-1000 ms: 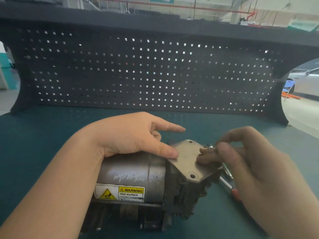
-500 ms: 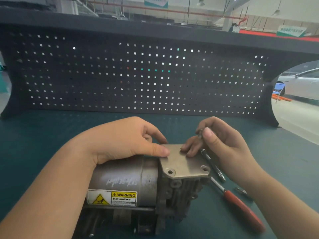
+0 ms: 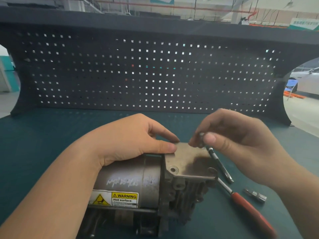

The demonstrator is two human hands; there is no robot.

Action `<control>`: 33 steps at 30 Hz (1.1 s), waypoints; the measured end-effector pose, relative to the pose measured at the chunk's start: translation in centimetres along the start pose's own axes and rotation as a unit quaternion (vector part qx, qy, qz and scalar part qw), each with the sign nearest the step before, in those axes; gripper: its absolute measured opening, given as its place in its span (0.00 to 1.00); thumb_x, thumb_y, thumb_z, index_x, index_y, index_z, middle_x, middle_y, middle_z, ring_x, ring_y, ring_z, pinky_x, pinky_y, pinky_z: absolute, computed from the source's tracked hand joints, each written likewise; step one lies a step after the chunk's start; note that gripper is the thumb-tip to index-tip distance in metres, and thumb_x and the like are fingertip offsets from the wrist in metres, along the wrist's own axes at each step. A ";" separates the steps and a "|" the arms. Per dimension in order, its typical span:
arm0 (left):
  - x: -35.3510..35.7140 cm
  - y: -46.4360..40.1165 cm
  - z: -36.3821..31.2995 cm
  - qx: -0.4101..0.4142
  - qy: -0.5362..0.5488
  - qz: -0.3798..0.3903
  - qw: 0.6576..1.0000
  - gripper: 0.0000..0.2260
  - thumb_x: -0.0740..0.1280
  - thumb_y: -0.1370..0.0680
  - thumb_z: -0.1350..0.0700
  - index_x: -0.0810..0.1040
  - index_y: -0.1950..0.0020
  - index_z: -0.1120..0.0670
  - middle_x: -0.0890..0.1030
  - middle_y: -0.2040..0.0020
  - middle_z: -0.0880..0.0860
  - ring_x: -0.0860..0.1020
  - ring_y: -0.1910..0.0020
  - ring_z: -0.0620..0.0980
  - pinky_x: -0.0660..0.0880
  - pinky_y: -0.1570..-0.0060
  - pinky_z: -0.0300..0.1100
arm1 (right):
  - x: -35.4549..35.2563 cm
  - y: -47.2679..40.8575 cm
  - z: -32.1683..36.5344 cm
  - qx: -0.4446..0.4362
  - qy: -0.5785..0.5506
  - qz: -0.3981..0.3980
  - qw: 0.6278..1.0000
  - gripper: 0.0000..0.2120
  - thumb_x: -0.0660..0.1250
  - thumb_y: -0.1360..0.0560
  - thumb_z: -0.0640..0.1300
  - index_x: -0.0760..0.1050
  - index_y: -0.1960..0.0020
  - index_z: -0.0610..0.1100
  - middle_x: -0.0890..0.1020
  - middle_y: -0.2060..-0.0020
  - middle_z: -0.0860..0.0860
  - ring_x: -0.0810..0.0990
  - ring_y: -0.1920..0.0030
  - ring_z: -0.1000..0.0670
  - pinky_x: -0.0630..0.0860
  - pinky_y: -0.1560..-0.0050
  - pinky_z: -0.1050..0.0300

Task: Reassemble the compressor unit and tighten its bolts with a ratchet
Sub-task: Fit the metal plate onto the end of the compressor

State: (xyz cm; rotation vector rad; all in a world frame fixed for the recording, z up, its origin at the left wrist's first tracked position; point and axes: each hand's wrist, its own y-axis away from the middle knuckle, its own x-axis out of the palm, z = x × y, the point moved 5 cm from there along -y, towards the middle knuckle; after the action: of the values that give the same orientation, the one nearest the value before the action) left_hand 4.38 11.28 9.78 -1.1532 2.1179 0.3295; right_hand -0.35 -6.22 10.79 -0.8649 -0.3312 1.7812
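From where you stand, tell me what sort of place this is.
Probably a vehicle repair workshop: a workbench with a perforated tool board, a red-handled ratchet beside a compressor unit, and a white car parked behind.

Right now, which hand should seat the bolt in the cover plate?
The right hand. It pinches a small bolt just above the plate's far corner. The left hand rests on the compressor, thumb on the plate's edge, steadying it.
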 end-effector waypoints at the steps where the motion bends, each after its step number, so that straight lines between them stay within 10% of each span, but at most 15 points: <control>1: 0.0 0.0 0.0 -0.002 -0.002 0.000 1.000 0.15 0.70 0.38 0.34 0.83 0.52 0.32 0.73 0.73 0.41 0.70 0.73 0.37 0.64 0.68 0.33 | 0.2 -0.2 0.2 0.011 -0.004 0.032 0.999 0.07 0.69 0.28 0.50 0.79 0.56 0.47 0.84 0.62 0.52 0.82 0.60 0.54 0.77 0.56 0.64; 8: 0.1 -0.4 0.2 -0.005 0.007 0.004 1.000 0.16 0.71 0.38 0.35 0.83 0.52 0.33 0.72 0.74 0.41 0.69 0.74 0.37 0.64 0.72 0.27 | -1.3 0.3 -0.3 0.075 -0.018 0.075 0.994 0.06 0.75 0.34 0.47 0.83 0.57 0.49 0.85 0.62 0.50 0.84 0.60 0.53 0.80 0.56 0.58; 13: 0.2 -0.3 0.8 -0.031 0.043 0.015 0.998 0.25 0.73 0.43 0.29 0.80 0.47 0.30 0.85 0.62 0.39 0.82 0.61 0.34 0.73 0.51 0.38 | -2.2 0.9 -0.5 0.097 -0.043 0.128 0.986 0.10 0.75 0.33 0.53 0.84 0.55 0.49 0.85 0.59 0.47 0.83 0.59 0.51 0.78 0.55 0.60; 17: 0.3 -0.1 0.1 -0.035 0.008 0.026 0.999 0.30 0.72 0.48 0.27 0.77 0.46 0.26 0.70 0.75 0.41 0.70 0.75 0.37 0.62 0.68 0.37 | -2.3 1.0 -0.9 0.106 -0.026 0.141 0.984 0.11 0.75 0.34 0.55 0.84 0.55 0.51 0.85 0.59 0.46 0.82 0.59 0.49 0.78 0.56 0.54; 33: 0.5 0.1 -0.4 -0.040 -0.015 0.012 0.999 0.30 0.71 0.52 0.25 0.76 0.50 0.23 0.68 0.75 0.44 0.67 0.76 0.39 0.60 0.67 0.41 | -2.2 1.2 -1.0 0.122 0.014 0.163 0.979 0.08 0.73 0.34 0.51 0.84 0.55 0.52 0.85 0.59 0.50 0.84 0.58 0.50 0.80 0.53 0.52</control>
State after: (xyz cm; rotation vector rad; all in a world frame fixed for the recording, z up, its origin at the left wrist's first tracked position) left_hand 3.87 10.80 9.71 -1.1609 2.1100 0.4430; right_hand -0.11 -8.83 10.25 -0.8006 0.0545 2.0579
